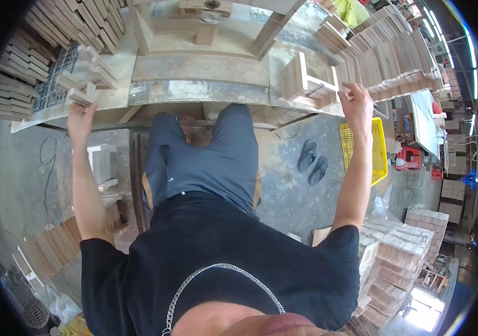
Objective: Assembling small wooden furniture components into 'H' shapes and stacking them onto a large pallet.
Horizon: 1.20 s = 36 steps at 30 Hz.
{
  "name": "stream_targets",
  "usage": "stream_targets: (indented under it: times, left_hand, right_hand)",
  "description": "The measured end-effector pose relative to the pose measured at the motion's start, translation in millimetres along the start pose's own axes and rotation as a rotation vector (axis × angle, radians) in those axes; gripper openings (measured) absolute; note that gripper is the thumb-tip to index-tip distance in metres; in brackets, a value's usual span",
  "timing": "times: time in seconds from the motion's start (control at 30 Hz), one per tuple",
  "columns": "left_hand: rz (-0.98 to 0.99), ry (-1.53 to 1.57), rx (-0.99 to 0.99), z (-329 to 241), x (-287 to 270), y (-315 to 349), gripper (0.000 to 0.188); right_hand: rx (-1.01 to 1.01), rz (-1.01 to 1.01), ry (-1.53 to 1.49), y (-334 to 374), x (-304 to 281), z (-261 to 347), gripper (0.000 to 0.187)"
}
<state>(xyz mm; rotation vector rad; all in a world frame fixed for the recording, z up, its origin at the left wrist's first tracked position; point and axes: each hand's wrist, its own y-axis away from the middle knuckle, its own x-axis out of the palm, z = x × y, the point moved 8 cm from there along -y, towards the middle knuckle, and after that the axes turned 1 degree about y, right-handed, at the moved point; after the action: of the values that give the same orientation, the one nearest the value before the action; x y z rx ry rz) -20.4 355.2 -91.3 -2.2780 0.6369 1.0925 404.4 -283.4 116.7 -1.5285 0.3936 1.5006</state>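
Observation:
At the left end of the workbench, my left hand (82,120) is closed on a short wooden piece (84,96), its fingertips pinching the near end. Beside that piece stand several small wooden parts (98,67) joined at angles. Over at the right end, my right hand (357,106) has its fingers apart, thumb and forefinger close by the right edge of a small wooden frame (306,78). Whether the thumb touches the frame is hard to make out. A larger wooden frame structure (205,53) stands on the bench (194,92) between my hands.
Stacked wooden slats (390,59) rise at the bench's right, with more stacks (82,22) at the far left. On the floor are black sandals (307,155) and a yellow crate (381,151). Behind my right arm stand piles of wooden pieces (390,252).

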Motion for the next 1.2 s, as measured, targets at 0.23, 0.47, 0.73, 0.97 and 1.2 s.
stream_targets:
  times: [0.23,0.47,0.73,0.97,1.2]
  left_hand:
    - [-0.23,-0.132,-0.246,-26,-140,166,0.048]
    - [-0.048,-0.274,-0.711,10,-160,321,0.049]
    - [0.296,-0.505,-0.659,35,-122,363,0.033]
    - [0.026,-0.358,-0.597,15,-151,354,0.018]
    - [-0.331,0.161,-0.45,-93,-185,334,0.019]
  right_hand:
    - [0.138,0.474,-0.038,-18,94,-94,0.047]
    - [-0.227,0.409,-0.014,-49,111,-146,0.026]
    - [-0.312,-0.089,0.221,-6,20,-49,0.031]
    - [-0.251,0.158,-0.479,79,59,133,0.044]
    - [-0.269,0.526,-0.914,87,115,277,0.022]
